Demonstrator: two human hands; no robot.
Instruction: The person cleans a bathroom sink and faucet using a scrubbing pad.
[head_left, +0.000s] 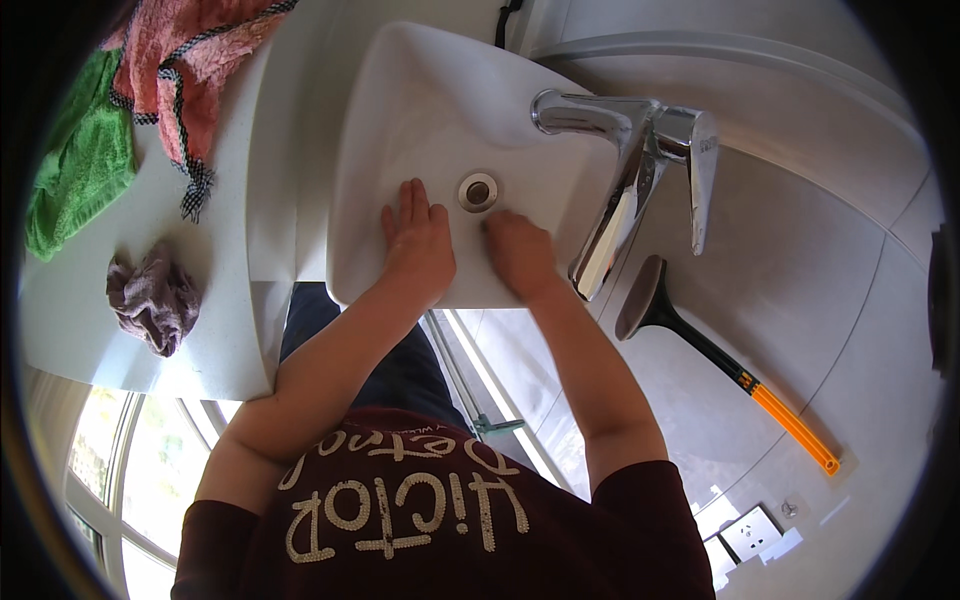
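Note:
Both my hands are down inside a white washbasin (400, 90), one on each side of its round drain (478, 192). My left hand (418, 245) lies against the basin's bottom with its fingers stretched out, holding nothing visible. To the right of the drain, my right hand (524, 256) is closed, its fingers curled under. A small dark spot shows at its fingertips, too little to name. Above the basin's right side reaches a chrome single-lever tap (640, 140); no water is seen running from it.
On the white counter (225, 290) at left lie a crumpled mauve cloth (155, 298), a green towel (85, 150) and a pink towel (205, 75) with a checked edge. At right, a tool with a brown head and orange handle (790, 425) rests against the tiled wall (760, 300). A wall socket (751, 535) sits lower right.

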